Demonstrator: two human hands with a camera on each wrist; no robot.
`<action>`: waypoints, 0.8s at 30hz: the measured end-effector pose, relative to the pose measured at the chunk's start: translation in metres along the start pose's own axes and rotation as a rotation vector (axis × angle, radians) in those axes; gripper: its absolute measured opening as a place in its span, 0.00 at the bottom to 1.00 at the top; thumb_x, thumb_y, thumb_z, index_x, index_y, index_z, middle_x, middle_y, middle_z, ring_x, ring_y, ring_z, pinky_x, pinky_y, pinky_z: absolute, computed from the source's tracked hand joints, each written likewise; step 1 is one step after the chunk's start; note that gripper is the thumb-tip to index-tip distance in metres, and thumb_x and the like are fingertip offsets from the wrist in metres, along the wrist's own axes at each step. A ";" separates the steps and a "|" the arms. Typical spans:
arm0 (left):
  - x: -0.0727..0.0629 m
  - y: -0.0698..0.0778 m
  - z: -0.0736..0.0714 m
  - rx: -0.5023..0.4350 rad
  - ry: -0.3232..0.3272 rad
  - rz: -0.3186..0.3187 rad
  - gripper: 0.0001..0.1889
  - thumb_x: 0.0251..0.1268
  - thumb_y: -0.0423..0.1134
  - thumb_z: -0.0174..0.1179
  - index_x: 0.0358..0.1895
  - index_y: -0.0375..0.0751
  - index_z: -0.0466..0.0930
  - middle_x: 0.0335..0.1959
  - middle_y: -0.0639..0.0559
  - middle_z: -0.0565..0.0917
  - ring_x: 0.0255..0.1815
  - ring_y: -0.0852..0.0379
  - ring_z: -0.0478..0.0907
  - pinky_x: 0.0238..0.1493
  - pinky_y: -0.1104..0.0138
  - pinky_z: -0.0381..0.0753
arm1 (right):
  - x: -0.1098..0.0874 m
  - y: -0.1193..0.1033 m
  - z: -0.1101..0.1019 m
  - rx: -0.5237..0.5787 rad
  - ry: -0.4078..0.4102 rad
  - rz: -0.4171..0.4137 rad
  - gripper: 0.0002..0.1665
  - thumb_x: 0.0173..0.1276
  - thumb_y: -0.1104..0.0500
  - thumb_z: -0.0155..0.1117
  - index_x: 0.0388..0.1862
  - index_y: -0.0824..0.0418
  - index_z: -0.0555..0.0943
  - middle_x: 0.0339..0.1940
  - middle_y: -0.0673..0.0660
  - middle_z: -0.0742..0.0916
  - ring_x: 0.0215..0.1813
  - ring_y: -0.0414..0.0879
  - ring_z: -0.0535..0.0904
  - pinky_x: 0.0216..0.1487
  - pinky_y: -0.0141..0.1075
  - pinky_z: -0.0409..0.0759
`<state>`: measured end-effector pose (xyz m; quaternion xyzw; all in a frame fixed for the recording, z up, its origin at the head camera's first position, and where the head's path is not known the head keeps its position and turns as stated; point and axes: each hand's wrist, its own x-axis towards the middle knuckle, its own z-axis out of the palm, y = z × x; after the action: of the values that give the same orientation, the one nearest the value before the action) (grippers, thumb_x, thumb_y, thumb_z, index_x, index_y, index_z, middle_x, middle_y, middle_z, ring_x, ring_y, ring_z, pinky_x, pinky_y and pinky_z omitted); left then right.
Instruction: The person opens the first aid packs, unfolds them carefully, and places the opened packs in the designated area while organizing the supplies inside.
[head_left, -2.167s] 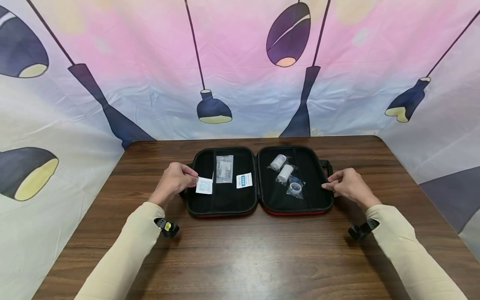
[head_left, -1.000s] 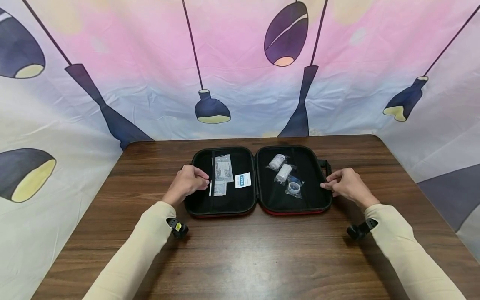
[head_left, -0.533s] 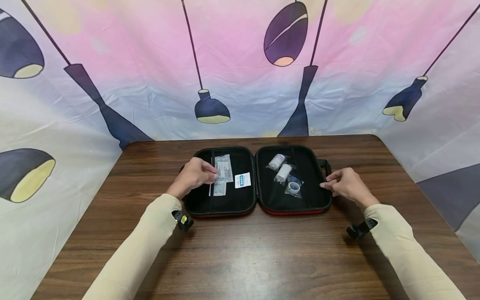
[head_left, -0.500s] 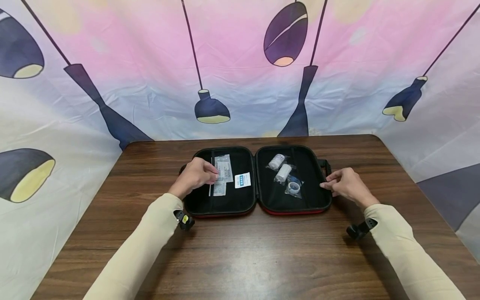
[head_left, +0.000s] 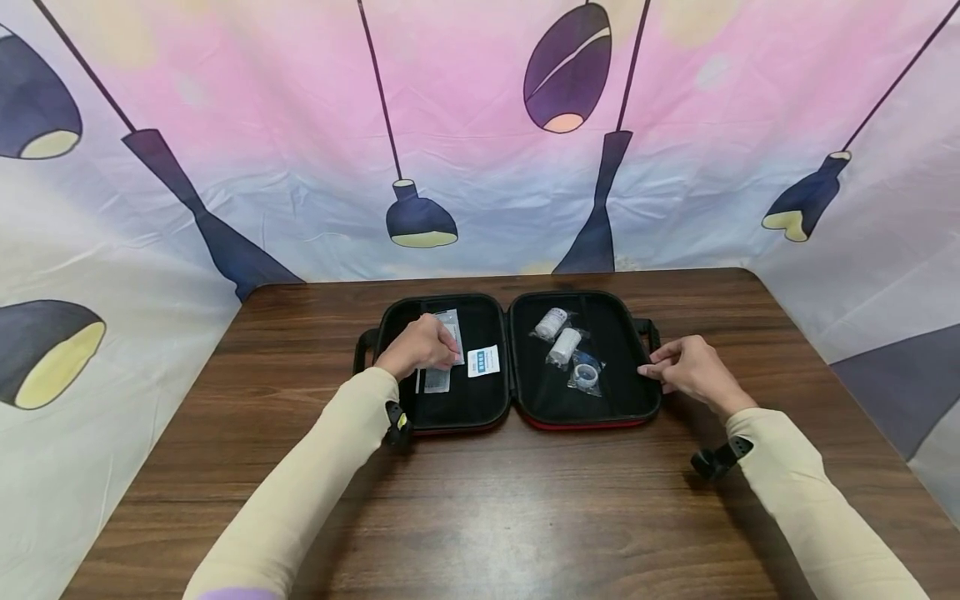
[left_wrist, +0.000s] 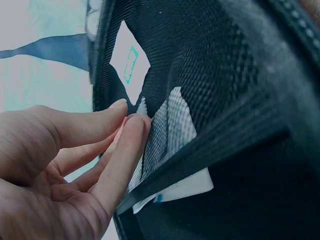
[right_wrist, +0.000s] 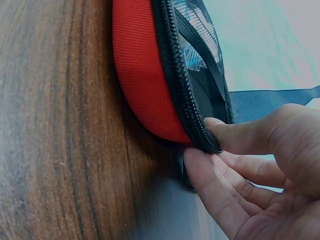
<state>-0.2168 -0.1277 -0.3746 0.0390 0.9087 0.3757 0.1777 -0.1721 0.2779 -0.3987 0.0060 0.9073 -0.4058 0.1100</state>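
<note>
A zip case, black inside and red outside, lies open flat on the table. My left hand is over its left half, fingers curled at the packets under the mesh. In the left wrist view, thumb and forefinger are close together by a packet's tip; whether they pinch it is unclear. A white square packet lies right of that hand. My right hand holds the case's right edge, its thumb on the zipped rim and fingers below.
In the right half are two white rolls in clear wrap, like bandages, and a tape roll in a clear bag. Handle loops stick out at both sides. A wooden table stands before a printed cloth backdrop.
My left hand has let go of a small white packet at the left compartment, then moved right across the packets there. My right hand has stayed on the case's edge.
</note>
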 end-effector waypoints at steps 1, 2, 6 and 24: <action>0.001 0.000 0.001 -0.001 -0.002 -0.001 0.05 0.65 0.26 0.66 0.42 0.28 0.87 0.44 0.38 0.87 0.40 0.49 0.88 0.45 0.60 0.87 | 0.000 0.000 0.000 0.000 0.000 0.000 0.23 0.71 0.58 0.70 0.52 0.78 0.81 0.39 0.66 0.87 0.32 0.49 0.87 0.38 0.42 0.88; 0.002 0.000 0.002 0.001 -0.005 -0.001 0.05 0.65 0.26 0.66 0.42 0.28 0.87 0.44 0.38 0.87 0.40 0.49 0.89 0.45 0.59 0.87 | 0.000 0.000 0.000 0.000 -0.001 -0.001 0.23 0.71 0.58 0.69 0.52 0.78 0.81 0.39 0.66 0.87 0.32 0.49 0.87 0.38 0.42 0.88; 0.005 0.003 0.006 0.005 0.000 0.008 0.06 0.64 0.26 0.67 0.42 0.28 0.86 0.44 0.38 0.87 0.39 0.49 0.88 0.46 0.58 0.87 | 0.000 0.000 0.000 -0.001 -0.002 -0.004 0.23 0.71 0.58 0.69 0.52 0.78 0.80 0.40 0.66 0.87 0.33 0.49 0.88 0.39 0.43 0.87; 0.014 0.015 0.022 0.212 0.046 0.022 0.04 0.62 0.31 0.71 0.36 0.34 0.87 0.34 0.46 0.86 0.33 0.53 0.82 0.35 0.64 0.80 | 0.000 0.001 0.000 -0.011 0.008 0.001 0.23 0.71 0.57 0.69 0.53 0.77 0.80 0.41 0.66 0.87 0.32 0.49 0.88 0.39 0.43 0.87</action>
<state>-0.2232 -0.0992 -0.3828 0.0590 0.9467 0.2804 0.1474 -0.1721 0.2789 -0.3992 0.0074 0.9100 -0.4007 0.1065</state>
